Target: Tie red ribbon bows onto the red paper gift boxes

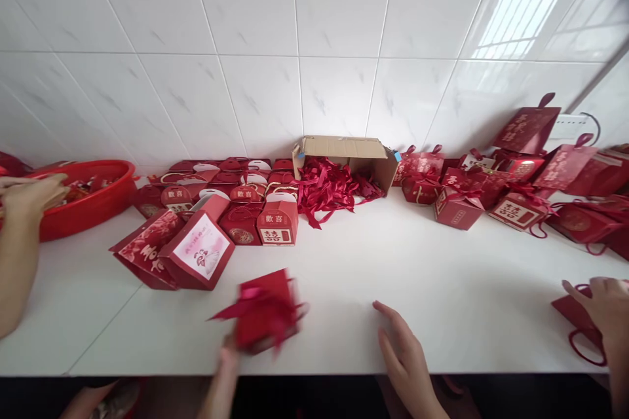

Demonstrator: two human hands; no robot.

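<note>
A red gift box (268,314) with a ribbon bow is tilted above the front of the white table, blurred by motion. My left hand (228,357) is at its lower left side, fingers against the box and partly smeared. To the right, my right hand (403,353) hovers over the table's front edge, fingers apart and nothing in them. Two larger red boxes, one with a pink picture panel (201,249), stand beyond my left hand. Loose red ribbons (327,186) spill from a cardboard box (344,146) near the wall.
Rows of red boxes (240,193) stand left of the ribbons. At far left, another person's hand (37,196) reaches over a red basin (93,213). More tied boxes (459,207) stand at right, where another hand (602,304) touches a red box (577,317).
</note>
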